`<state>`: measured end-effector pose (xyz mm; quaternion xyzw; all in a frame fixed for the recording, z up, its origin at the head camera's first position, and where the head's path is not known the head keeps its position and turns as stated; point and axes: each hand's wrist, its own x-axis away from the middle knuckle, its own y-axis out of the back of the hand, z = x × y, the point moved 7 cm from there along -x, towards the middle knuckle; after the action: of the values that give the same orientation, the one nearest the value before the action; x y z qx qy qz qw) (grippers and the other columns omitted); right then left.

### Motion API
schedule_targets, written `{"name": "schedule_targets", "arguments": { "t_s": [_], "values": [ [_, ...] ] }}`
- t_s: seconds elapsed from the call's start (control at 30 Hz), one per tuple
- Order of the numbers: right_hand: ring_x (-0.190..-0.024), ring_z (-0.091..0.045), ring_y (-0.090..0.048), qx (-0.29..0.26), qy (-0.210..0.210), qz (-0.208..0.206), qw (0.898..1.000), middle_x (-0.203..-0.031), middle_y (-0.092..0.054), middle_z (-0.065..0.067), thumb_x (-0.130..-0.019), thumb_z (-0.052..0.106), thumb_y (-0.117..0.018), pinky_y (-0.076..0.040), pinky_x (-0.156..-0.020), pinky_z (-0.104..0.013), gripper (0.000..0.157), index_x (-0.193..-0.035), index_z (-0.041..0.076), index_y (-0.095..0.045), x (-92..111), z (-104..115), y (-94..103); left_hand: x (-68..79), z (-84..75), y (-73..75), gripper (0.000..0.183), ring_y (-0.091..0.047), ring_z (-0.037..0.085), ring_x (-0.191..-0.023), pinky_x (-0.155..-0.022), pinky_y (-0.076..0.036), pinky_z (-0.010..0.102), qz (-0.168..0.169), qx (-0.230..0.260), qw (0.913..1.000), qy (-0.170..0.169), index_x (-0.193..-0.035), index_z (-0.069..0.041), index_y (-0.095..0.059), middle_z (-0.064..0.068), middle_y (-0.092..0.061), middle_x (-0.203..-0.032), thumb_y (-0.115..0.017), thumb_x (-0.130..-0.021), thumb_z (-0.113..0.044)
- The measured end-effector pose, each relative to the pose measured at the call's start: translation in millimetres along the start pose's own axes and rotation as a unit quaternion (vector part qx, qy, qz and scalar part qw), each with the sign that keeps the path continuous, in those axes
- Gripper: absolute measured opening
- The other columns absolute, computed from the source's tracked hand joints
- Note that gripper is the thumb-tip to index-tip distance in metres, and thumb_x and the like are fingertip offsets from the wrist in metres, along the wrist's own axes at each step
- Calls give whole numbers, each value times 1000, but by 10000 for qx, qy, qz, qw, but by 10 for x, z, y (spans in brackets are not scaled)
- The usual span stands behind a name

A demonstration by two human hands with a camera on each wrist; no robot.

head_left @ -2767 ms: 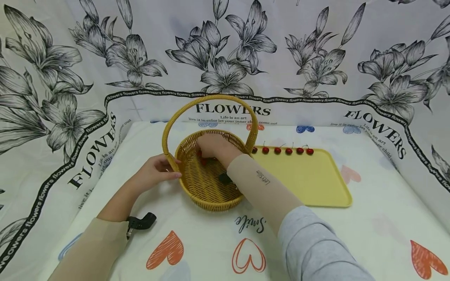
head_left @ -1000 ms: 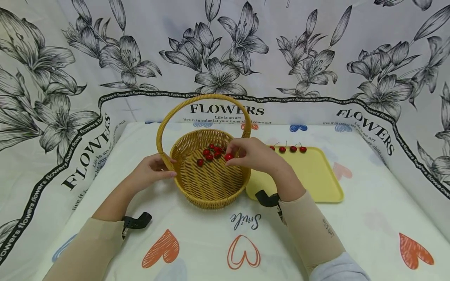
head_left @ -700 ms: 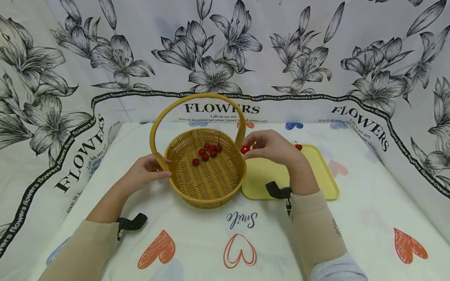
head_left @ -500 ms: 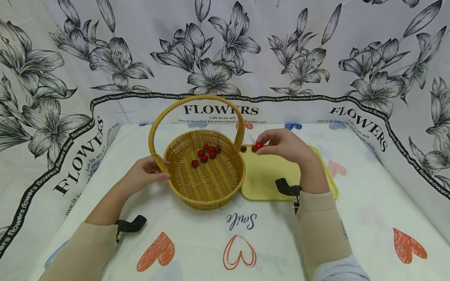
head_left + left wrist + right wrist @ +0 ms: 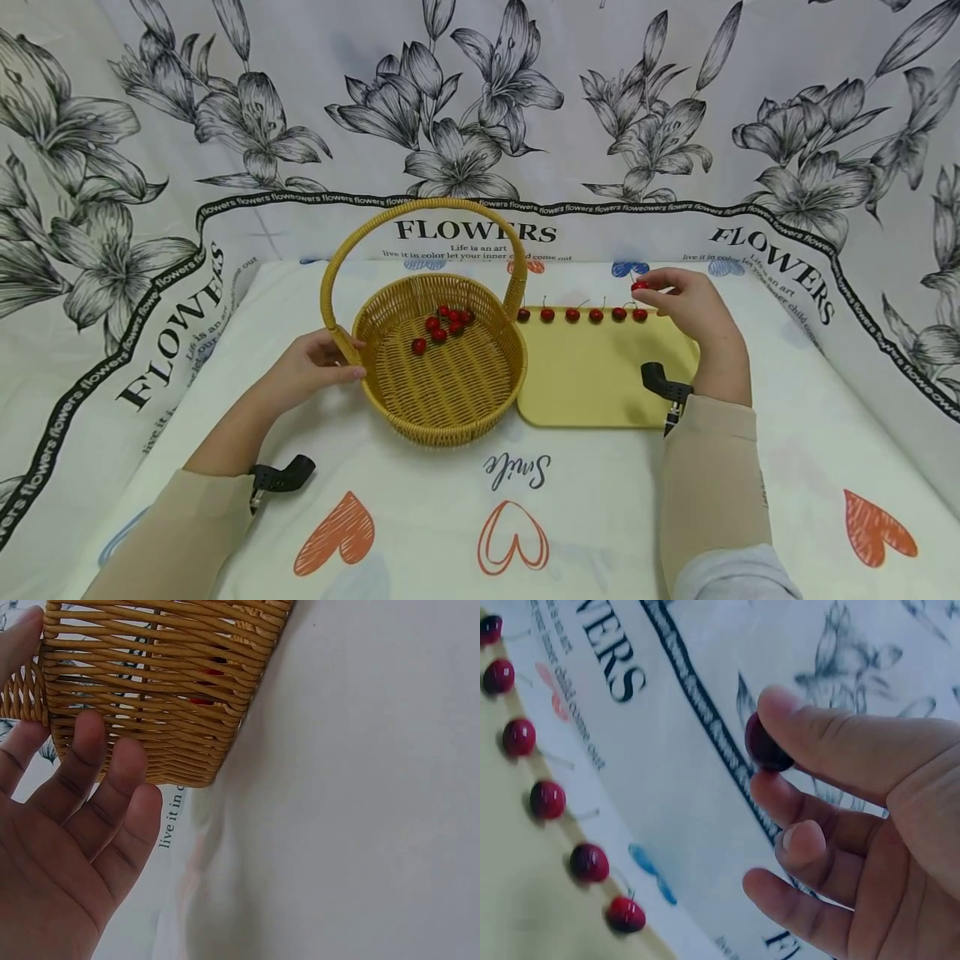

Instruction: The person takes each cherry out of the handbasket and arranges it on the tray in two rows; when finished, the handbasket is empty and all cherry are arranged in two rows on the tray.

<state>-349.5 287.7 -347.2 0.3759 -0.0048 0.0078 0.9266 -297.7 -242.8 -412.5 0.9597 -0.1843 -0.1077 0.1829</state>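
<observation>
My right hand (image 5: 693,307) pinches a red cherry (image 5: 767,745) between thumb and fingers, raised above the far right corner of a yellow tray (image 5: 592,379). Below and left of it, several cherries (image 5: 572,315) with stems line the tray's far edge, seen in the right wrist view as a slanting row. My left hand (image 5: 309,364) holds the left side of a round wicker basket (image 5: 450,392) where the tall handle joins the rim. The left wrist view has the thumb and index finger at the handle's base, other fingers against the weave. Several more cherries (image 5: 432,323) lie inside the basket, toward its back.
The basket's arched handle (image 5: 423,204) rises well above its rim. Its right side borders the tray's left end. A white cloth with printed hearts (image 5: 513,537) covers the table, and a flower-printed curtain (image 5: 480,100) hangs behind.
My right hand leaves the basket with a cherry and travels right, over the tray's row, to its far right corner. Cherries in the basket come into view. My left hand stays on the basket.
</observation>
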Motion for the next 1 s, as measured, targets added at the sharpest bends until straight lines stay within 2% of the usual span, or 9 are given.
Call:
{"name": "schedule_targets", "arguments": {
  "t_s": [0.23,0.43,0.57,0.73,1.0],
  "values": [
    [-118,-42,-48,491,-609,-450,9959,-135,-54,-26,-103,37,-62,-42,-98,-56,49,-137,1,-60,-47,-401,68,-15,-8,-2,38,-67,18,-94,-76,-57,27,27,49,10000,-30,-122,10,-62,25,-66,-111,-78,-90,-1],
    [-116,-42,-52,725,-982,-778,9895,-128,-61,-26,-100,30,-68,-40,-102,-55,45,-129,-4,-63,-129,-745,20,-10,-13,-2,38,-67,18,-94,-77,-57,27,-28,45,10000,52,-122,9,-63,20,-67,-110,-78,-90,-2],
    [-116,-43,-52,888,-1182,-867,9852,-129,-62,-24,-99,29,-67,-40,-100,-54,42,-128,-2,-65,-173,-926,-45,-1,-9,-1,38,-67,18,-94,-77,-57,27,-43,61,9999,91,-122,10,-62,20,-67,-110,-78,-90,-2],
    [-112,-42,-52,1119,-1341,-962,9799,-124,-62,-23,-99,30,-66,-43,-97,-54,41,-128,0,-65,-213,-1038,-108,-6,1,0,39,-67,19,-94,-77,-57,27,-21,85,10000,11,-122,11,-62,22,-66,-111,-79,-89,-1],
    [-109,-42,-54,1365,-1327,-1097,9756,-122,-62,-25,-100,30,-66,-45,-94,-56,40,-125,-2,-65,-227,-1059,-128,-14,12,4,38,-68,18,-95,-77,-58,27,2,120,9999,-54,-121,9,-62,17,-68,-110,-79,-89,0]
  ]
}}
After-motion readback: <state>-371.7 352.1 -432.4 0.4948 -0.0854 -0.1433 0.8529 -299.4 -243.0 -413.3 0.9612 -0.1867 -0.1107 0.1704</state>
